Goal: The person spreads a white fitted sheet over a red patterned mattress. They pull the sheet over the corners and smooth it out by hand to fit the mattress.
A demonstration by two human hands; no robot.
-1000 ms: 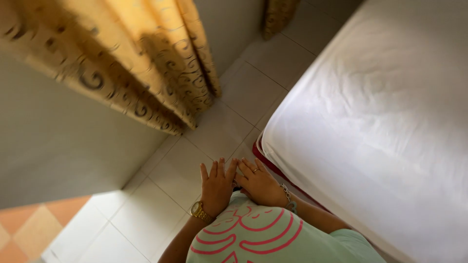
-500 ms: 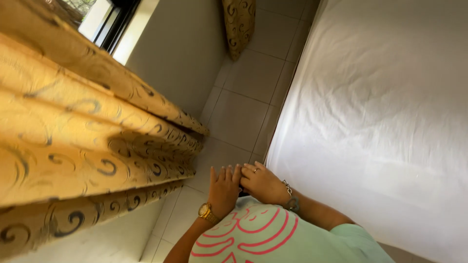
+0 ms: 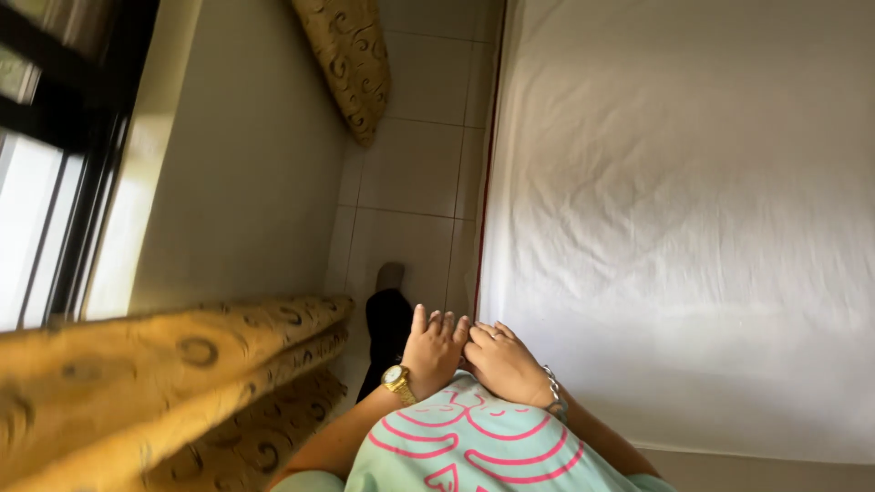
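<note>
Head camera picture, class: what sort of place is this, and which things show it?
Probably a bedroom: a bed under a white sheet, patterned yellow curtains by a window, and a tiled floor.

Daylight enters through the window (image 3: 46,191) at left, slightly overexposed. The white bed sheet (image 3: 684,210) is evenly bright. The near curtain (image 3: 137,383) is soft, out of focus; wide-angle distortion bends the edges.

We see no packages, labels, signs or screens anywhere, near or far, left or right.
</note>
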